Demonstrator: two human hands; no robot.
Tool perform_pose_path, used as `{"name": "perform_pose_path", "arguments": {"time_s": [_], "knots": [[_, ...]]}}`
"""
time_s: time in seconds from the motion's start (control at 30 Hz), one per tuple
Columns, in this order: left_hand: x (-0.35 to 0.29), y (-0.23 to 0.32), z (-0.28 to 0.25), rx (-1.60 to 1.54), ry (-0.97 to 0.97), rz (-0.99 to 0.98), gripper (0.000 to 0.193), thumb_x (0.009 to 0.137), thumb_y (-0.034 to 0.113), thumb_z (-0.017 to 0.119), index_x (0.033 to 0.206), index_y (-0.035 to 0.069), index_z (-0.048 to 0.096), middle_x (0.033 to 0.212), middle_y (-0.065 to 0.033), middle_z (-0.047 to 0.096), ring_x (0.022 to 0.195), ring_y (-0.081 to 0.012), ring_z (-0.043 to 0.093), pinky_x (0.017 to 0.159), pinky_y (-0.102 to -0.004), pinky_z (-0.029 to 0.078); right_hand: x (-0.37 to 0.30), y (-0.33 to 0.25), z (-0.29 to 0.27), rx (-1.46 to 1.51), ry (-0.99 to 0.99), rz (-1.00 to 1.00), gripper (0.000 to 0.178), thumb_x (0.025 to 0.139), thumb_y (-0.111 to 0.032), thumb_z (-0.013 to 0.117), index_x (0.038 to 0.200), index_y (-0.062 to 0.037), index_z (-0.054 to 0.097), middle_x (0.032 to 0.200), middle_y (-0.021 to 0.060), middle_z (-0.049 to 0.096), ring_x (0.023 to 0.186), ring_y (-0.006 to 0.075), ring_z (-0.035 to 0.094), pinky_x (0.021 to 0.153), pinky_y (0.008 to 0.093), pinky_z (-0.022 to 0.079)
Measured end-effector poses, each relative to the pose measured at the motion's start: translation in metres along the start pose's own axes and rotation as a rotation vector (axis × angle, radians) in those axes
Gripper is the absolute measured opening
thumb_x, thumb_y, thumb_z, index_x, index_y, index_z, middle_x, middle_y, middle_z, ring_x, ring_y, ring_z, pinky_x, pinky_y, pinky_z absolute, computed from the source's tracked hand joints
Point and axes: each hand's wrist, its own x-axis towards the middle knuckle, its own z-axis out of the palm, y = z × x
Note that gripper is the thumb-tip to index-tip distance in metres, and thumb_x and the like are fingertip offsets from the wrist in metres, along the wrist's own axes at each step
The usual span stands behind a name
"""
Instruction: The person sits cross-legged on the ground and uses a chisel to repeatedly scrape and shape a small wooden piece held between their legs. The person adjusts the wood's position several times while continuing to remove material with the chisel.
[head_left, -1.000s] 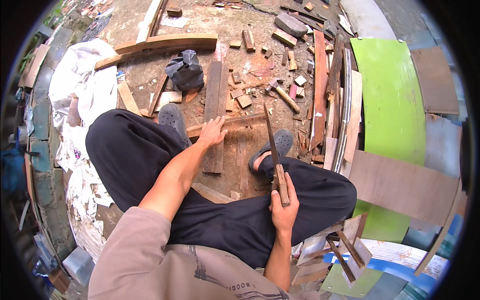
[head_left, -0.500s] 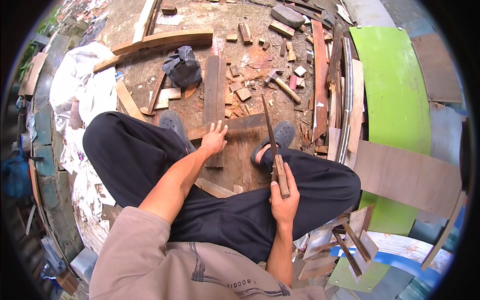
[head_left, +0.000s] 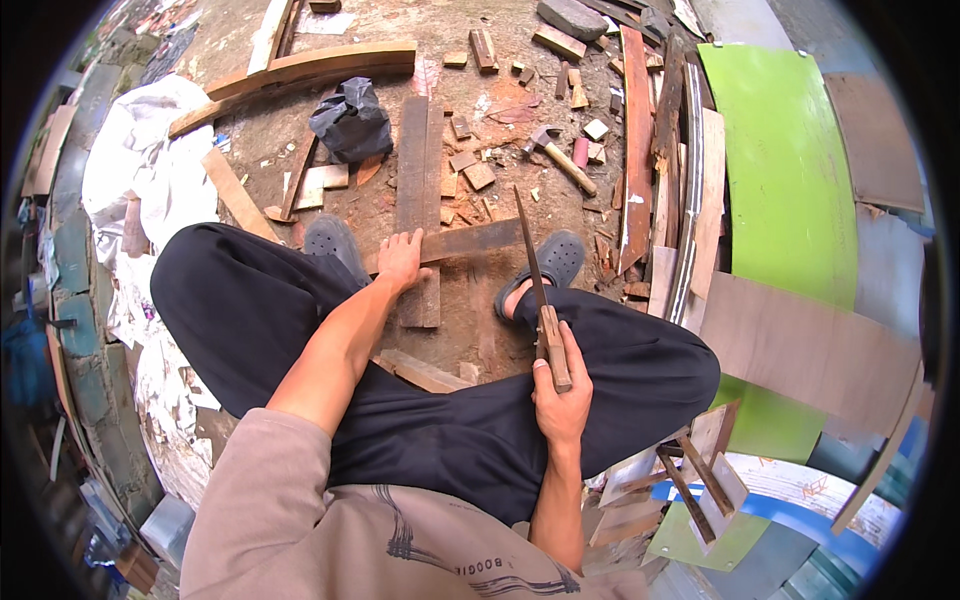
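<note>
One short piece of wood [head_left: 478, 239] lies across two long dark boards [head_left: 416, 165], a bit above the middle of the frame. The left hand [head_left: 402, 262] rests on it near its left end, fingers spread and not wrapped around anything. Right of the middle, the right hand [head_left: 562, 400] has its grip curled around the handle of a saw [head_left: 531, 250], with the thin blade pointing up. The blade passes by the wood's right end, but I cannot tell if they touch. No cut shows on the wood, so it looks whole, and any sawing on it seems left to do. Small blocks [head_left: 480, 177] lie near a hammer [head_left: 567, 168] in the upper middle; I cannot tell if those are finished bits.
</note>
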Motion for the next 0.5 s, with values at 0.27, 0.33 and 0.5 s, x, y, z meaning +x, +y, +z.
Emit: {"name": "perform_pose_path", "arguments": {"time_s": [0.27,0.33,0.5], "knots": [[0.006,-0.004,0.008,0.186,0.026,0.002,0.039,0.094,0.013,0.059,0.132,0.012,0.052,0.124,-0.0181,0.061,0.119,-0.0357,0.061,0.095,-0.0481,0.051,0.004,-0.032,-0.003,0.017,0.037,-0.085,0.056,0.091,-0.004,0.063,0.146,-0.0008,0.054,0.125,0.0240,0.071,0.114,0.0301,0.072,0.093,0.0347,0.054],[0.004,0.000,0.003,0.249,0.063,0.041,0.042,0.091,0.016,0.064,0.131,0.011,0.052,0.121,-0.0173,0.061,0.117,-0.0350,0.061,0.094,-0.0476,0.050,0.003,-0.032,-0.005,0.048,0.056,-0.077,0.056,0.091,-0.004,0.063,0.146,-0.0007,0.054,0.125,0.0241,0.071,0.115,0.0306,0.071,0.093,0.0344,0.055],[0.002,-0.009,-0.004,0.326,0.117,0.087,0.068,0.074,0.031,0.087,0.127,0.010,0.050,0.118,-0.0149,0.060,0.114,-0.0327,0.058,0.093,-0.0451,0.048,0.003,-0.033,-0.005,0.092,0.094,-0.075,0.056,0.091,-0.004,0.063,0.146,-0.0001,0.054,0.127,0.0246,0.070,0.116,0.0293,0.071,0.094,0.0340,0.054]]}}
